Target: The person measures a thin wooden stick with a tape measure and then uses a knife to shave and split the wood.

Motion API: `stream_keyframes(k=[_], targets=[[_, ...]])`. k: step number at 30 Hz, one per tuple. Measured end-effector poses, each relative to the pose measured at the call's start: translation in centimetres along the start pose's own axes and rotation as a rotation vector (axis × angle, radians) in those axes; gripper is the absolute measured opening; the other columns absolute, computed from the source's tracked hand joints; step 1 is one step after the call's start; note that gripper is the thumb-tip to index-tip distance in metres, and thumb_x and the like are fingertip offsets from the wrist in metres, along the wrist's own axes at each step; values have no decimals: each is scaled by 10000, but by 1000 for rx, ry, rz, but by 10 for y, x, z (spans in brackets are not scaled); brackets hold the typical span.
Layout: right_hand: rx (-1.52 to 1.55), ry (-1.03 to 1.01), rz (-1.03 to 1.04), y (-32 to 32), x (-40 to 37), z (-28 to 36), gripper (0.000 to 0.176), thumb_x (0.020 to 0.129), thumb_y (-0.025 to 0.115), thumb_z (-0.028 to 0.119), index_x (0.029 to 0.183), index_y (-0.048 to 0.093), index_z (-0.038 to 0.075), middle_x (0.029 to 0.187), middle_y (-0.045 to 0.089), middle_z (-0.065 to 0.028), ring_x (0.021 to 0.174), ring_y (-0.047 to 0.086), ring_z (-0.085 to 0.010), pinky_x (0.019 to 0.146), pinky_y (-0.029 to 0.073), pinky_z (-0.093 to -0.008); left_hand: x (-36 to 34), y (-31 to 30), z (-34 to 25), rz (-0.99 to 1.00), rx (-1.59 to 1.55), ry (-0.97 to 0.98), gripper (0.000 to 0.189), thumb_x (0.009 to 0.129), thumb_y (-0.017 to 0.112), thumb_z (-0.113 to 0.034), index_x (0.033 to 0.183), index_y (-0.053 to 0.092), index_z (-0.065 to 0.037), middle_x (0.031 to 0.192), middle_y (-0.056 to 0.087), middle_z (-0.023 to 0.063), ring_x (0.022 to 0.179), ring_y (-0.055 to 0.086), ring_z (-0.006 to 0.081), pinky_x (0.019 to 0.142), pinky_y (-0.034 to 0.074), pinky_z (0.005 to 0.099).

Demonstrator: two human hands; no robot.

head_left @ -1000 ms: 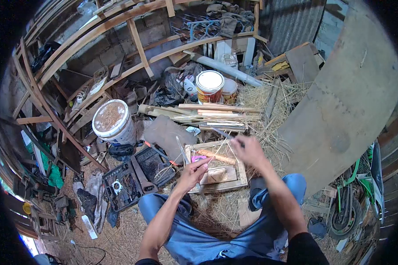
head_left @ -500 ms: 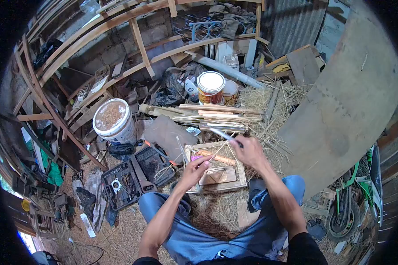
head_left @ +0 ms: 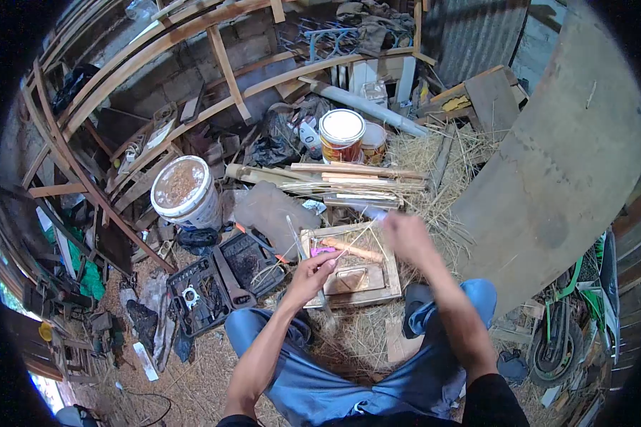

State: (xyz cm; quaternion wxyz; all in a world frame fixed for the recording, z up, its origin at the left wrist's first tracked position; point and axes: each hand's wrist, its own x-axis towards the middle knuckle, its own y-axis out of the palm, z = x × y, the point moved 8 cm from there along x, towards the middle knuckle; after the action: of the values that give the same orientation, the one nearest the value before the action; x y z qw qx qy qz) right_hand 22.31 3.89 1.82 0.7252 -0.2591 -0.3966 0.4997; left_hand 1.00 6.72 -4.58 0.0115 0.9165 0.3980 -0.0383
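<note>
Below both hands lies the wooden frame (head_left: 356, 299). The right hand (head_left: 410, 237), blurred, is closed round the knife (head_left: 370, 210), probably rigid and best held by its handle. The left hand (head_left: 310, 278) pinches the thin strip (head_left: 354, 241) above the frame; it looks light, springy and easily snapped, best gripped near its end, clear of the blade.

Sleeves (head_left: 493, 402): black fabric is worn, plain, ended above the forearms (head_left: 260, 363).
Trousers (head_left: 299, 377): blue, slightly glossy, visibly creased.
Waist tie (head_left: 360, 407): light-coloured cord, seen at the front.
Footwear (head_left: 417, 304): dark, partly covered by trouser legs.
</note>
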Motion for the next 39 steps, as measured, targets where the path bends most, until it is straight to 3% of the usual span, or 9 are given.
stream_keyframes(k=[6, 8, 14, 18, 23, 29, 33, 37, 39], targets=[[30, 170, -201, -41, 3, -30, 299, 941, 481, 274, 890, 645, 29, 586, 614, -156, 450, 581, -311, 452, 441, -424, -6, -7, -3, -57, -81, -62, 334, 952, 528, -242, 1231, 568, -63, 689, 472, -76, 540, 320, 12, 470, 231, 182], [163, 308, -16, -14, -4, -21, 311, 939, 490, 296, 911, 640, 25, 697, 651, -154, 603, 642, -273, 547, 483, -391, 0, -6, 0, -81, -114, -80, 322, 955, 523, -234, 1215, 569, -50, 710, 491, -72, 548, 331, 11, 472, 240, 181], [428, 170, 167, 43, -25, 16, 304, 885, 592, 292, 985, 631, 7, 1003, 653, -169, 995, 610, -255, 871, 454, -382, 21, -35, 4, -298, -559, 119, 151, 958, 497, -132, 1095, 518, -70, 887, 561, 17, 767, 515, 81, 689, 446, 232], [548, 133, 198, 67, -39, 38, 270, 844, 642, 263, 984, 651, 32, 951, 659, -105, 917, 611, -189, 846, 449, -325, 25, -40, 5, -320, -759, 232, 140, 923, 566, -168, 1019, 510, -84, 955, 541, 29, 866, 556, 149, 845, 480, 341], [518, 129, 283, 79, -36, 31, 231, 827, 665, 221, 958, 656, 31, 881, 672, -98, 870, 628, -193, 809, 459, -326, 25, -36, -1, -308, -692, 216, 130, 924, 567, -157, 1011, 515, -75, 930, 543, 29, 896, 572, 136, 824, 490, 338], [316, 101, 224, 93, -36, 7, 197, 885, 550, 149, 1006, 588, -3, 768, 631, -204, 711, 625, -338, 669, 478, -405, 6, -54, -46, -523, -61, 394, 163, 906, 596, -142, 998, 563, -12, 882, 629, 73, 753, 610, 125, 654, 497, 236], [401, 177, 303, 94, -34, 3, 285, 925, 487, 179, 1138, 512, -8, 783, 632, -229, 729, 624, -390, 671, 483, -429, 10, -43, -32, -539, 272, 445, 136, 893, 588, -59, 994, 579, 32, 858, 640, 80, 806, 623, 126, 696, 529, 258], [76, 276, 220, 78, -46, -8, 290, 945, 453, 199, 1164, 506, 15, 800, 649, -201, 688, 633, -325, 659, 490, -403, 9, -16, -37, -446, 442, 420, 112, 869, 605, -49, 960, 603, 17, 856, 640, 115, 740, 634, 165, 637, 506, 273], [245, 333, 194, 78, -59, -11, 296, 946, 456, 209, 1172, 501, 22, 821, 654, -196, 691, 634, -297, 652, 488, -391, 6, -11, -47, -438, 469, 469, 112, 863, 608, -43, 958, 603, 17, 850, 640, 114, 725, 634, 172, 627, 503, 274]])
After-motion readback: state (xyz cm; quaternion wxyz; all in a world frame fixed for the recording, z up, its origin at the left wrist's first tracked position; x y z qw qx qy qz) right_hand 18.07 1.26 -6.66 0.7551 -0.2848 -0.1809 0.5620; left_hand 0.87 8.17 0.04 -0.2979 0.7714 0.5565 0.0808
